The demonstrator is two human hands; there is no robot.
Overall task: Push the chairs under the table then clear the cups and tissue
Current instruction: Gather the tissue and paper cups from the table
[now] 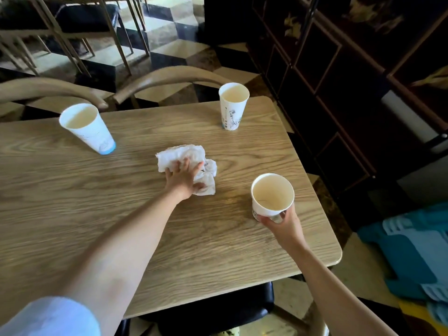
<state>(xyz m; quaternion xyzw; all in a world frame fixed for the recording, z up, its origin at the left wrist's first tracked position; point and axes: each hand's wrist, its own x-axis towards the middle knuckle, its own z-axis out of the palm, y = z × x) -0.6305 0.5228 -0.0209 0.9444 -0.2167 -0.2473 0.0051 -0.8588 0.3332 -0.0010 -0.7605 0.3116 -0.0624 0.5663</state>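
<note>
Closest to the viewer, a dark chair seat (213, 309) sits tucked under the near edge of a light wood-grain table (72, 202). Two bare forearms reach forward over the table, the left one emerging from a pale rolled sleeve (51, 316) at the bottom left corner.

The right hand (282, 223) is curled around the lower part of a white paper cup (272, 195) near the table's right edge, fingers and thumb closed on its wall. The cup looks empty, with a tan inside. Whether its base touches the table cannot be told.

Further in, near the middle of the table, the left hand (185, 177) lies palm down on a crumpled white tissue (180, 155), fingers spread and pressing onto it. Part of the tissue sticks out beyond the fingertips and to the right of the hand.

Beyond that, a second paper cup (88, 128) with a blue base stands on the left part of the table, and a third paper cup (233, 106) with a line drawing on its side stands close to the far right corner. Both are upright and well apart from the hands.

Behind the far edge, the curved wooden backs of two chairs (169, 77) rise just beside the table. Past them lies a floor of dark and pale geometric tiles (169, 35), and a dark cabinet (339, 69) stands to the right.
</note>
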